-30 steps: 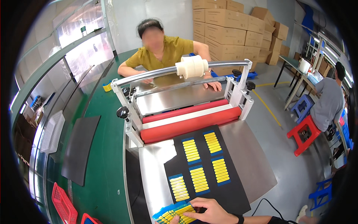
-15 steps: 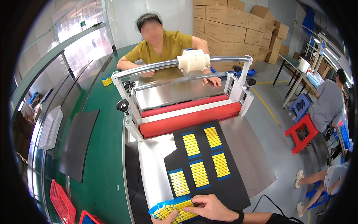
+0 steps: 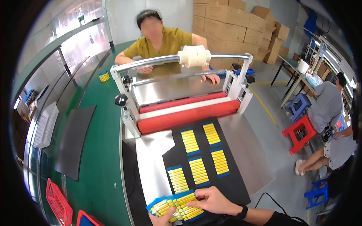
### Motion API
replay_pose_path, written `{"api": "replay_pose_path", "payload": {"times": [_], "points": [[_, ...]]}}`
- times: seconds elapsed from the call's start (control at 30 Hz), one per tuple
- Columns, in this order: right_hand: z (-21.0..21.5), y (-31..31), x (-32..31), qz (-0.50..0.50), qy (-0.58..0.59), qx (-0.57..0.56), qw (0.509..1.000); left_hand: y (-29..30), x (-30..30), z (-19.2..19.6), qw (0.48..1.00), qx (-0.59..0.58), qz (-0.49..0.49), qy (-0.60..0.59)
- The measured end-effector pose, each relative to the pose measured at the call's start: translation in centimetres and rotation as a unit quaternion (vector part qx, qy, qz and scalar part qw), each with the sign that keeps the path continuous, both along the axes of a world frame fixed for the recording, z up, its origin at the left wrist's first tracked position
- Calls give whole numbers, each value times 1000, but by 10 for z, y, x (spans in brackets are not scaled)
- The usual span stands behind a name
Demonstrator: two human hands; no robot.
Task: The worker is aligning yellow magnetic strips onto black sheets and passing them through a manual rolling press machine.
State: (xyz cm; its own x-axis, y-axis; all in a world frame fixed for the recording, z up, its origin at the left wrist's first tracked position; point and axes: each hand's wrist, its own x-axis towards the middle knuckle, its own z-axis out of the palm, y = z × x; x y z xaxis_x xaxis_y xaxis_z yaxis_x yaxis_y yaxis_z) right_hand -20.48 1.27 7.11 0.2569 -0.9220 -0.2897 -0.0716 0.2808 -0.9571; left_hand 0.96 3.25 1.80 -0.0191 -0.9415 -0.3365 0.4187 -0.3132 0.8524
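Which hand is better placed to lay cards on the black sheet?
Probably the right hand: it appears over the black sheet; the left hand, also holding yellow cards, sits farther left.

From afar I watch through one wide head-worn fisheye, the left of its pair. It looks down and forward, close above the yellow-and-blue strips (image 3: 188, 211) at the lower edge, past the front red roller (image 3: 188, 116) midway, out to the stacked cartons (image 3: 226, 30) well behind it.

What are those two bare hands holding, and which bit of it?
A bunch of blue-and-yellow cards: the left hand has its near edge, thumb on top, and the right hand grips its right end.
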Motion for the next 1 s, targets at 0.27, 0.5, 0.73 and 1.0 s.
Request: {"api": "replay_pose_path", "payload": {"times": [0.27,0.5,0.73,1.0], "points": [[-18,12,-33,-37,-27,72,996,-28,2,-17,994,25,106,23],[-43,30,-34,-70,-38,70,994,-27,5,-27,994,9,104,25],[-43,27,-4,-17,190,8,982,-21,11,-33,992,12,110,61],[-45,30,-8,-63,251,-61,964,-25,10,-39,994,4,92,66]]}}
